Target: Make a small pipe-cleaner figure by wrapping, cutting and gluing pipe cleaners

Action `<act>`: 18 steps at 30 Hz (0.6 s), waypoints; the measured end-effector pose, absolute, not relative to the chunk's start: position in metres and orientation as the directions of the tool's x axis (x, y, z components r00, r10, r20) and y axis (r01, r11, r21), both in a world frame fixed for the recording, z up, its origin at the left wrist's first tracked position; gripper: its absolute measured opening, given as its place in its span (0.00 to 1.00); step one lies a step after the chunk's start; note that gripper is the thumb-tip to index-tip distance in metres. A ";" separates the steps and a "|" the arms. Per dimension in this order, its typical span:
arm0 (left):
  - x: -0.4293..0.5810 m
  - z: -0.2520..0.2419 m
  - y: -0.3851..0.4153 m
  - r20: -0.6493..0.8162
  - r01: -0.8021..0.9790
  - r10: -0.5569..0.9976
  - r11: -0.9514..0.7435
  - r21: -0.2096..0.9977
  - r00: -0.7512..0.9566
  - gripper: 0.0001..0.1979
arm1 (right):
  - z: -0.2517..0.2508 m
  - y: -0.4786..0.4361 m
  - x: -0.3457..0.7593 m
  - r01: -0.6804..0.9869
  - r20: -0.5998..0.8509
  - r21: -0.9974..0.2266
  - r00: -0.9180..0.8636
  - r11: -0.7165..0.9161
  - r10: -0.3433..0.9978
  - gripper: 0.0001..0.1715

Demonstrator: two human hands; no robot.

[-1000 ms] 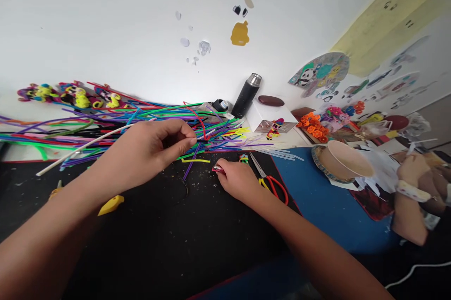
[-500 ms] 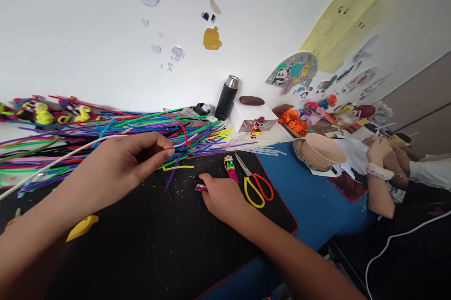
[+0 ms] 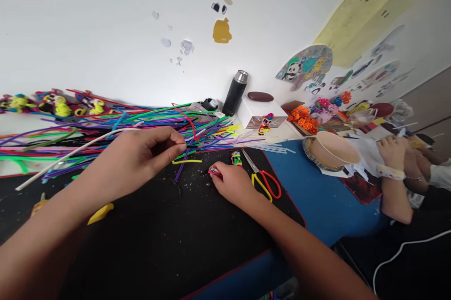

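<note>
Pipe cleaners [image 3: 155, 117], thin, fuzzy and of many colours, lie in a loose heap along the wall, behind the black mat [image 3: 197, 243]. Left hand [image 3: 141, 154] is curled, thumb and forefinger near together; whether they pinch something, I cannot tell. Right hand [image 3: 234, 183], low over the mat, closes its fingers on a shiny reddish piece [image 3: 214, 171]. Beside it rest a fuzzy figurine [image 3: 237, 159] and metal scissors [image 3: 260, 172] with smooth red-yellow handles.
</note>
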State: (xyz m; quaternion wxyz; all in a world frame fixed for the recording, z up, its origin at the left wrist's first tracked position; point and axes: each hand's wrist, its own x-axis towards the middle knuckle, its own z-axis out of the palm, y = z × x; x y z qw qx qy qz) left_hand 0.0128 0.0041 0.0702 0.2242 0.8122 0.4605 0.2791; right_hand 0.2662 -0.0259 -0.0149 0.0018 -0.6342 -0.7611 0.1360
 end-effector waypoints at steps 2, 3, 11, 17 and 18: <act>0.014 0.072 0.004 0.209 0.652 0.879 -0.461 0.602 0.429 0.16 | -0.015 -0.023 0.268 0.970 -0.175 -0.194 -0.182 0.147 0.968 0.14; 0.014 0.072 0.004 0.200 0.660 0.880 -0.459 0.595 0.431 0.17 | -0.015 -0.023 0.269 0.971 -0.178 -0.190 -0.180 0.146 0.967 0.14; 0.015 0.073 0.001 0.198 0.667 0.884 -0.452 0.592 0.424 0.16 | -0.010 -0.014 0.265 0.975 -0.188 -0.140 -0.198 0.173 0.962 0.15; 0.014 0.067 0.005 0.206 0.652 0.887 -0.446 0.613 0.413 0.16 | -0.014 -0.008 0.261 0.974 -0.214 -0.067 -0.227 0.218 0.950 0.13; 0.014 0.065 0.006 0.214 0.643 0.885 -0.451 0.620 0.414 0.16 | -0.015 -0.008 0.260 0.973 -0.213 -0.065 -0.230 0.221 0.950 0.13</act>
